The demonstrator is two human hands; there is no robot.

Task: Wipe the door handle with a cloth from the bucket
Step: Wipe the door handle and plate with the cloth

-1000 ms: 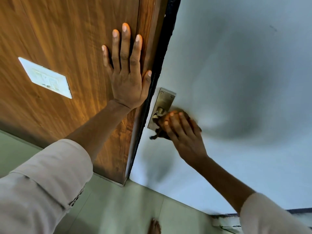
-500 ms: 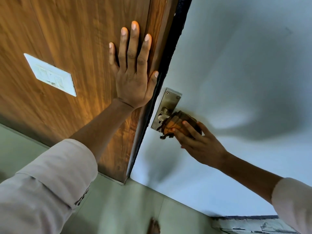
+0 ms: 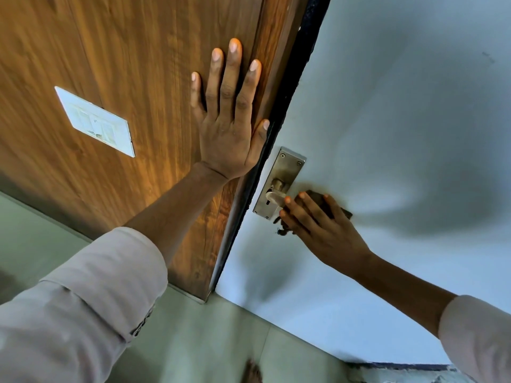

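A metal door handle (image 3: 275, 197) on a steel backplate (image 3: 284, 170) sits on the pale grey door (image 3: 401, 120), near its left edge. My right hand (image 3: 323, 230) wraps a dark brown cloth (image 3: 316, 199) around the lever's outer part; the lever's base stays bare. Frayed cloth ends hang below my fingers. My left hand (image 3: 229, 117) lies flat, fingers spread, on the wooden panel (image 3: 132, 51) just left of the door edge, holding nothing. No bucket is in view.
A white switch plate (image 3: 95, 121) is set in the wooden panel at the left. A black gap (image 3: 293, 87) runs between panel and door. Pale green floor tiles (image 3: 207, 341) lie below, with a foot (image 3: 251, 373) at the bottom edge.
My right hand with the cloth has slid along the lever away from the backplate, uncovering the lever's base. My left hand stays pressed on the wood panel.
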